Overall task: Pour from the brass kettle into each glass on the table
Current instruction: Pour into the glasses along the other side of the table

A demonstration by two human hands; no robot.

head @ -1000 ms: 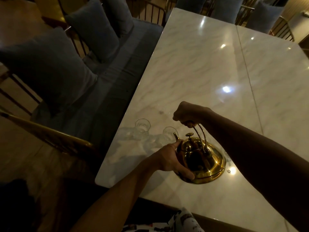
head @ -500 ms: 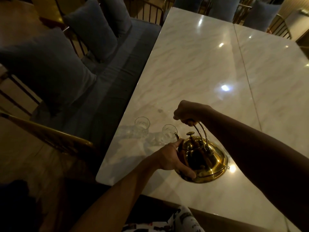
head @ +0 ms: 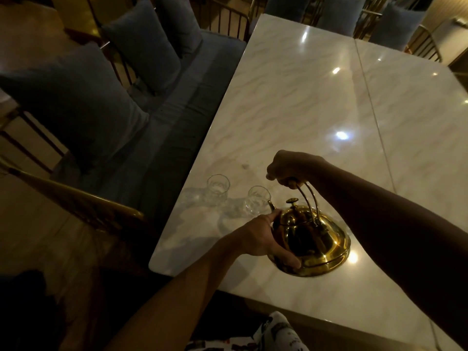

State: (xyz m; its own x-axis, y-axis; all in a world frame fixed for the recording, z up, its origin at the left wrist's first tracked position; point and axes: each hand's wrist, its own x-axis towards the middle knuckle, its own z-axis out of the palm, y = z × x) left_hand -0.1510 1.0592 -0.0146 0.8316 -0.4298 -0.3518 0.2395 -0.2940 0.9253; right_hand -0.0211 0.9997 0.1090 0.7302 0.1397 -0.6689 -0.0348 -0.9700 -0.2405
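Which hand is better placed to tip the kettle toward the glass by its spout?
Right. The right hand grips the handle above the brass kettle, so it likely drives the tilt; the left hand cups its side, steadying.

Two glasses [head: 218, 188] stand just beside the kettle [head: 324, 244] spout.

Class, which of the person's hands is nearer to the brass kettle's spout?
Left. The left hand holds the brass kettle by its body, thumb just beside the spout. The right hand grips the handle top, up above the lid.
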